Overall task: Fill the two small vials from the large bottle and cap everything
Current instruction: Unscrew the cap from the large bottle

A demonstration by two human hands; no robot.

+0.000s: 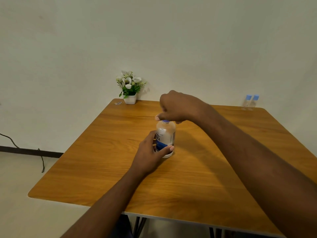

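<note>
While the large bottle (165, 138) is gripped low by the left hand (151, 152), its blue cap (165, 121) is pinched by the right hand (176, 107).
Two small vials (250, 102) are left capped at the table's (188, 177) far right corner.

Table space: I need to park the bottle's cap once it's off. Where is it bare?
Bare wood lies between the large bottle and the near edge of the table, and between bottle and vials. The far edge with the flower pot is more occupied.

Plain room: wooden table (188, 177), potted flowers (129, 86)

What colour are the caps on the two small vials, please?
Light blue, on both vials at the table's far right corner, in the head view.
</note>
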